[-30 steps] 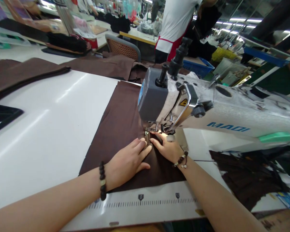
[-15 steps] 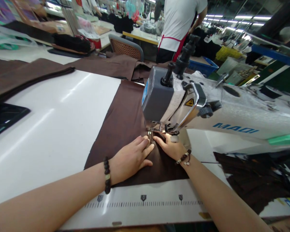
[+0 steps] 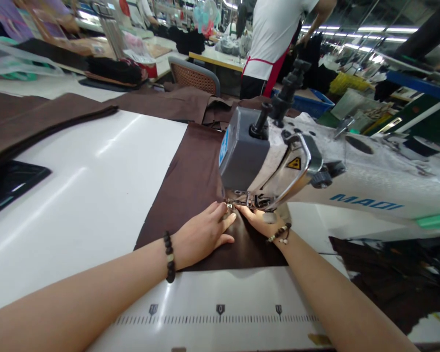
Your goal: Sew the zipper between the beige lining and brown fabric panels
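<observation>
Hands flat on brown fabric (image 3: 190, 181), both ours, at the sewing machine (image 3: 315, 171). Left hand (image 3: 201, 234) lies open, palm down, fingers spread and pressing the cloth, fingertips just short of the presser foot (image 3: 230, 205). Right hand (image 3: 260, 221) also open and flat on the cloth, fingers pointing in under the machine head, touching the fabric right beside the foot; nothing gripped by either. Fabric runs from the near edge by the printed ruler strip (image 3: 220, 318) away under the needle area, lying on the white table (image 3: 77, 186). Dark bead bracelet on each wrist. More brown cloth stacked at far left (image 3: 40, 117). Person in white shirt (image 3: 275, 34) stands behind the machine, well apart.
</observation>
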`<move>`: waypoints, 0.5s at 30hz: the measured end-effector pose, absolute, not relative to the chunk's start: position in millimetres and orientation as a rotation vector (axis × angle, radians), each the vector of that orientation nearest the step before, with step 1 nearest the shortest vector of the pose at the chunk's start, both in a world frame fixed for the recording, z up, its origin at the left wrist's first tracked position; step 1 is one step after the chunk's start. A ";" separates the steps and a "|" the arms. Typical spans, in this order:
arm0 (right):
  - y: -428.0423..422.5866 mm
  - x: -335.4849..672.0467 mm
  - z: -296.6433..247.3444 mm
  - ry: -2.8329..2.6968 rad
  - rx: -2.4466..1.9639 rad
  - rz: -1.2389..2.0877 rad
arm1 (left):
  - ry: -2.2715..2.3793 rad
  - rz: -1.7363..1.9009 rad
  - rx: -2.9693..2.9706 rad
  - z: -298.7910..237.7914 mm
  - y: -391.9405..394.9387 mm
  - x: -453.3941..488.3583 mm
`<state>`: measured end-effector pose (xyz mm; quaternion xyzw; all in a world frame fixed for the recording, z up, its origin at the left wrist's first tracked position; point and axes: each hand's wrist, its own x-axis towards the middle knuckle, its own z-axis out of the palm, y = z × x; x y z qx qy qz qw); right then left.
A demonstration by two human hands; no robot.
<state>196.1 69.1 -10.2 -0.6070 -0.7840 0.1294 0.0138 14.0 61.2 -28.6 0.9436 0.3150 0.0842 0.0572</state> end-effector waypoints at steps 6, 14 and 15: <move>77.8 203.7 -23.7 -2.632 -1.791 0.279 | 0.942 0.290 2.846 -32.2 64.9 15.5; 82.9 208.8 -36.2 -2.574 -1.721 0.317 | 0.937 0.292 2.864 -28.9 67.0 14.7; 82.7 209.3 -37.5 -2.556 -1.722 0.323 | 0.936 0.289 2.873 -28.7 67.2 15.0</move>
